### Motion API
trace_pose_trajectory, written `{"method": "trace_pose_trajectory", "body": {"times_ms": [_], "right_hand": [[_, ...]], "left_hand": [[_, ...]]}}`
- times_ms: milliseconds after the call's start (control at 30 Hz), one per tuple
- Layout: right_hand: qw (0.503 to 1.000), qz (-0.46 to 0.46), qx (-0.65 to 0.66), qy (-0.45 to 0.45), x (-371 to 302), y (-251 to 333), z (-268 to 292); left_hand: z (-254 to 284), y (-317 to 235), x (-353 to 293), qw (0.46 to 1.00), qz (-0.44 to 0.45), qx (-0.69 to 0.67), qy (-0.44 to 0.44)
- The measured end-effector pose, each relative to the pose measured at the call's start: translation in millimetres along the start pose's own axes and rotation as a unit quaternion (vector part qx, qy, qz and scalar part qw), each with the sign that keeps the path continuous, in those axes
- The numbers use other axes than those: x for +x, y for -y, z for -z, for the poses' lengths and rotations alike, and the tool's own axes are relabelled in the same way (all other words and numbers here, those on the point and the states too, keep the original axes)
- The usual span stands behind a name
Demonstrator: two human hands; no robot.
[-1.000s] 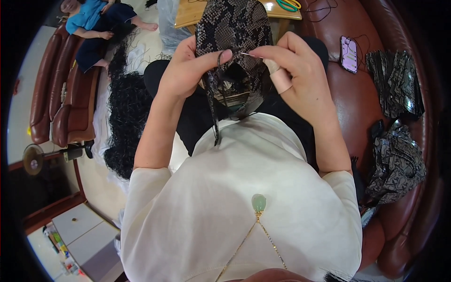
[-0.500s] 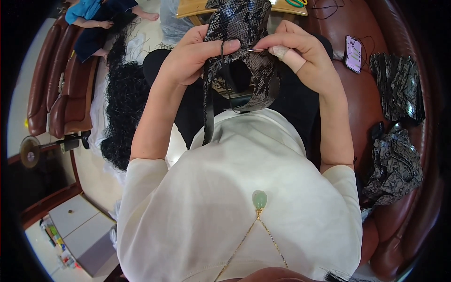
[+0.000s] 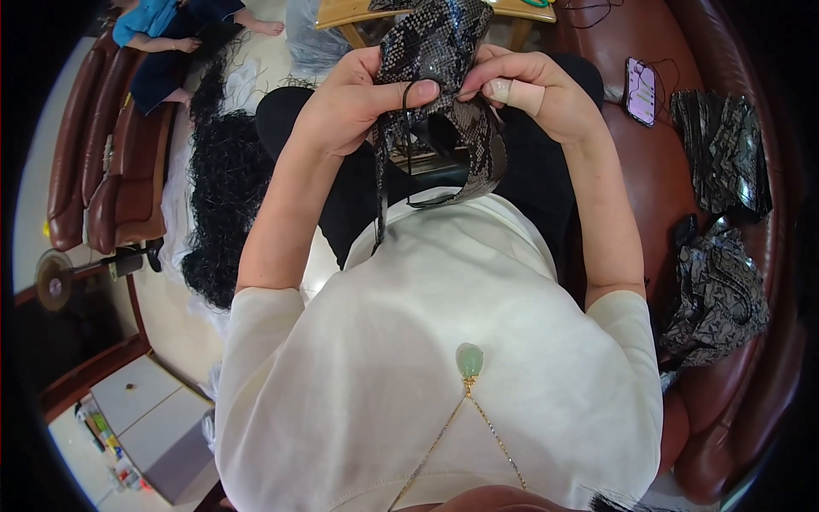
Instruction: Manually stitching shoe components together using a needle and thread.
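My left hand (image 3: 341, 107) is closed on a glossy black-and-grey snakeskin-print piece (image 3: 437, 47), its thumb pressed flat on the front. Long strips of the same material hang from the piece in a loop toward my lap. A thin black strap (image 3: 407, 128) passes by the left thumb. My right hand (image 3: 550, 98), with a pale wrapping on one finger, is pinched against the piece's right side near the middle. The slim metal needle that showed in its fingertips earlier is now hidden between them and the material.
On the brown leather sofa (image 3: 636, 183) to my right lie a phone (image 3: 640, 92) and stacks of snakeskin-print pieces (image 3: 721, 154). A wooden table (image 3: 341, 14) stands ahead. Black stringy material (image 3: 223, 196) heaps on the floor at left; another person (image 3: 149, 38) sits beyond it.
My right fingertips have moved left and in against the piece, and the needle has gone from sight. The hanging strips have shifted slightly. My left hand keeps its hold.
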State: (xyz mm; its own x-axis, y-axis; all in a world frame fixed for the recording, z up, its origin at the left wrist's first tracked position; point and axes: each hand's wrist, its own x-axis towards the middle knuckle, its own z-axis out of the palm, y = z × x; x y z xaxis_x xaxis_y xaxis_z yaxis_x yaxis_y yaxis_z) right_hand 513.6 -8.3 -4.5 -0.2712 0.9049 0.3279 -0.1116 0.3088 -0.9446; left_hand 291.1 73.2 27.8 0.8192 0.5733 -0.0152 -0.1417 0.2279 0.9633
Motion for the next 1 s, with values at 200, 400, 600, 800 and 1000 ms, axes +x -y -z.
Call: {"method": "trace_pose_trajectory", "body": {"times_ms": [200, 400, 600, 800, 1000], "right_hand": [[0.999, 0.01, -0.05, 0.003, -1, 0, 7], [0.988, -0.012, -0.143, -0.056, -11, 15, 1], [0.966, 0.005, -0.232, -0.111, -15, 39, -19], [0.985, -0.005, -0.151, -0.082, -18, 18, -6], [0.998, 0.03, -0.042, -0.026, -12, 5, 0]], "left_hand": [[-4, -3, 0, 0.997, -0.04, 0.062, -0.014], [-3, -5, -1, 0.994, -0.047, 0.102, -0.001], [-4, -4, 0, 0.997, -0.024, 0.074, -0.022], [-10, -2, 1, 0.999, -0.02, 0.032, -0.015], [-9, 0, 1, 1.0, -0.002, 0.017, 0.005]]}}
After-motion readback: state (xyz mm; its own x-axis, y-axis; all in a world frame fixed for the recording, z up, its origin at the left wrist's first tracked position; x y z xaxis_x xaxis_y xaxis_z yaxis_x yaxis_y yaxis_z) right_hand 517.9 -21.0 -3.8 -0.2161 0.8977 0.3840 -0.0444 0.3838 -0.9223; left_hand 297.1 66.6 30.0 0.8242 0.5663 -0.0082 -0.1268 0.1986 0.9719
